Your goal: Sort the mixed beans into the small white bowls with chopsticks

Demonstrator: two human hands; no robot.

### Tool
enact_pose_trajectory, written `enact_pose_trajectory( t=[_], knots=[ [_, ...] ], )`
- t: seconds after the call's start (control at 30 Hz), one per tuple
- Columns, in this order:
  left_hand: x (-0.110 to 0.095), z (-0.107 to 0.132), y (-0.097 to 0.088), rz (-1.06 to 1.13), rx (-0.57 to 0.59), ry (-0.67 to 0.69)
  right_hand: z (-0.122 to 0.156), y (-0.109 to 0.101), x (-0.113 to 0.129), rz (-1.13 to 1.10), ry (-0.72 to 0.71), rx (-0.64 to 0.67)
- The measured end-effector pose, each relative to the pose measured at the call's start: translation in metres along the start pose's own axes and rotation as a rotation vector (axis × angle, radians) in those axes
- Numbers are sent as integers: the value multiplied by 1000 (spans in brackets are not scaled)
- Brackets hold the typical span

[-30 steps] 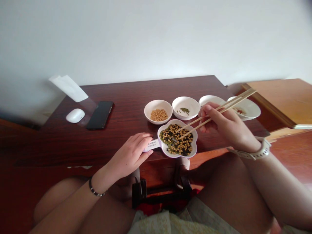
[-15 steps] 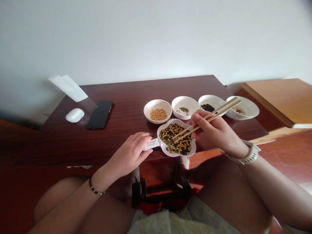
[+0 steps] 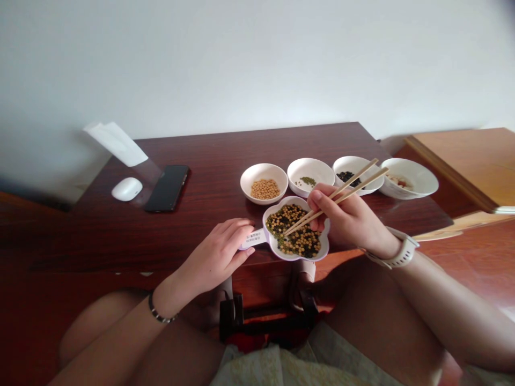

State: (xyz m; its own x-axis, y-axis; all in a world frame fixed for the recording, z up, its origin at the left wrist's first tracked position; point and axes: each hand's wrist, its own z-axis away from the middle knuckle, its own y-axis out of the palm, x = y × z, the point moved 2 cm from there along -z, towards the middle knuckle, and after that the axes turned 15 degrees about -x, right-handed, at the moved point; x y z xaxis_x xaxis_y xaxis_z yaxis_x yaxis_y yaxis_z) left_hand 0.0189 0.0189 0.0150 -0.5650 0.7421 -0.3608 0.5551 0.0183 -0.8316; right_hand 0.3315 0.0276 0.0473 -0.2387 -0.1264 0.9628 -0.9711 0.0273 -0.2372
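Observation:
My left hand (image 3: 223,249) is closed round the labelled handle of a white flower-shaped dish (image 3: 326,244) at the table's front edge. Mixed yellow, black and green beans (image 3: 295,244) cover the dish's bottom. A pair of wooden chopsticks (image 3: 341,198) is gripped in my right hand (image 3: 341,214), which hovers over the dish's right side. The chopstick tips are close together among the beans; whether a bean sits between them is too small to tell. Behind the dish stand a bowl of yellow beans (image 3: 264,187), a bowl with a few green beans (image 3: 308,181) and a bowl of black beans (image 3: 346,178).
A larger white bowl (image 3: 426,179) with small reddish and pale pieces stands at the row's right end. On the left of the dark table (image 3: 213,153) lie a black phone (image 3: 167,187), a white earbud case (image 3: 127,188) and a white folded paper (image 3: 116,143). A lighter wooden surface (image 3: 466,155) adjoins at the right.
The chopsticks have swung to a steeper angle, their tips shifting slightly left in the dish and drawing closer together. The table scene has slid slightly right in view. My left hand keeps the handle.

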Motion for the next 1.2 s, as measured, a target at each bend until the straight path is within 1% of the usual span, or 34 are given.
enact_pose_trajectory(
  t=[0.1,0.3,0.4,0.63,0.9,1.2],
  knots=[
    [1,0,0,1,-1,9,0,-1,1,-29,34,5],
    [3,1,1,17,-9,-1,-5,-8,-1,-20,75,-37],
    [2,1,1,17,-11,-4,-5,-8,-4,-26,79,-37],
    [3,0,2,22,-7,-12,0,-2,-5,-34,76,15],
    [1,0,1,11,-4,-10,0,-1,-1,0,44,2],
    [0,0,-1,18,-8,-20,0,-4,2,-29,81,-35]
  ],
)
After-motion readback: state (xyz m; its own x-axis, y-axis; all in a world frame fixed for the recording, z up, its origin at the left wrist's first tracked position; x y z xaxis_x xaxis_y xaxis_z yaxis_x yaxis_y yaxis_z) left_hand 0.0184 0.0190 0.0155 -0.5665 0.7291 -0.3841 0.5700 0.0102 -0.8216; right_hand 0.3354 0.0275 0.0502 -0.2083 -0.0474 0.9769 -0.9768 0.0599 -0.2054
